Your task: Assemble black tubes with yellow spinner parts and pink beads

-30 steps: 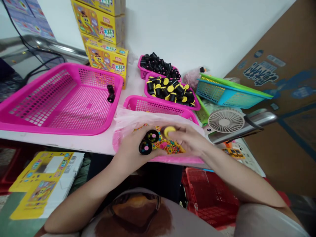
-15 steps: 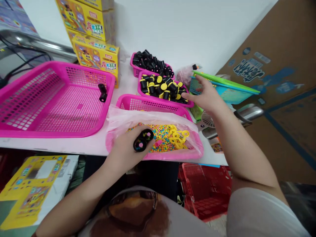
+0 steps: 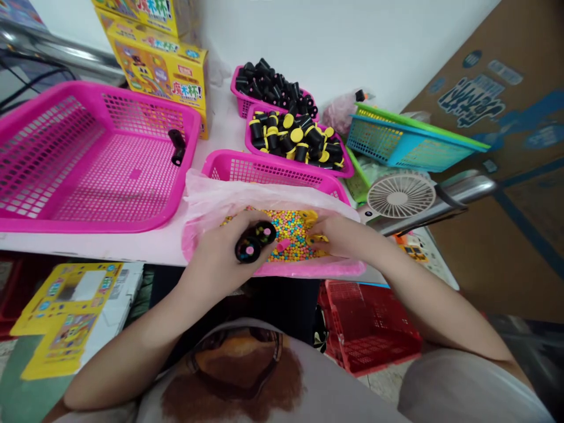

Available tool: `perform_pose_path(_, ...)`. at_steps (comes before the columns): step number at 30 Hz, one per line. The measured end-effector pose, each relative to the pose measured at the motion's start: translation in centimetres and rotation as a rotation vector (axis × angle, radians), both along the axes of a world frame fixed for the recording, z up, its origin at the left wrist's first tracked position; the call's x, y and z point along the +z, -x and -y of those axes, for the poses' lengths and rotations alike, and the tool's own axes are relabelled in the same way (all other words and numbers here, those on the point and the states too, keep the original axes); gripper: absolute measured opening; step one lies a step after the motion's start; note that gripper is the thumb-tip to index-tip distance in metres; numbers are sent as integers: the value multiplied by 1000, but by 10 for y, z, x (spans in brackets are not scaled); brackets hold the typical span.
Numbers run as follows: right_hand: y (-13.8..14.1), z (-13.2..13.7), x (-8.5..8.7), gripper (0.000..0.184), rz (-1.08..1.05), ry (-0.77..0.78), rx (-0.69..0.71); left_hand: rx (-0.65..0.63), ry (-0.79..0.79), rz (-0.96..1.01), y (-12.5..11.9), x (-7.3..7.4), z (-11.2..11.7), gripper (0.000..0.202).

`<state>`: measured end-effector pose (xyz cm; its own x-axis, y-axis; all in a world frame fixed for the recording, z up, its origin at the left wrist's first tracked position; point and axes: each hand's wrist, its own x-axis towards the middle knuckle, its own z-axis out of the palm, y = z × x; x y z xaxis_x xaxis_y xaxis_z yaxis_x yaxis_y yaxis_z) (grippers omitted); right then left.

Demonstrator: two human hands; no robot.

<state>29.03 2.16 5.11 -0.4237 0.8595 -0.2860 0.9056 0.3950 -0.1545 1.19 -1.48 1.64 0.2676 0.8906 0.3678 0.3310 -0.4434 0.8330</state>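
Note:
My left hand [image 3: 215, 247] is closed around a pair of small black cups [image 3: 255, 241] held side by side, their open tops towards me, with a pink piece and coloured beads showing inside. It is over the left part of a pink basket lined with a clear plastic bag [image 3: 211, 188]. Multicoloured candy beads [image 3: 288, 226] fill the bag, and a small pink piece [image 3: 282, 245] lies on them. My right hand [image 3: 337, 235] reaches into the bag's right side, fingers bent around yellow ring caps [image 3: 318, 239]; the fingertips are partly hidden.
Behind are a pink basket of black cups with yellow lids [image 3: 295, 138] and one of plain black cups [image 3: 273, 85]. At left, a large pink basket [image 3: 132, 217] holds two black cups [image 3: 177, 147]. A fan [image 3: 400, 197], blue basket [image 3: 388, 141] and yellow boxes [image 3: 163, 67] stand around.
My right hand has come down from beside the basket of yellow-lidded cups into the bag at the yellow caps. My left hand still holds the two black cups. The view has shifted slightly.

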Motion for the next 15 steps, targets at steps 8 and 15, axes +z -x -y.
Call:
perform_pose_path(8, -6, 12, -1, 20, 117, 61, 22, -24, 122, 76, -1, 0, 1, 32)
perform_pose_path(15, -9, 11, 0, 17, 86, 8, -44, -45, 69, 69, 0, -1, 0, 30)
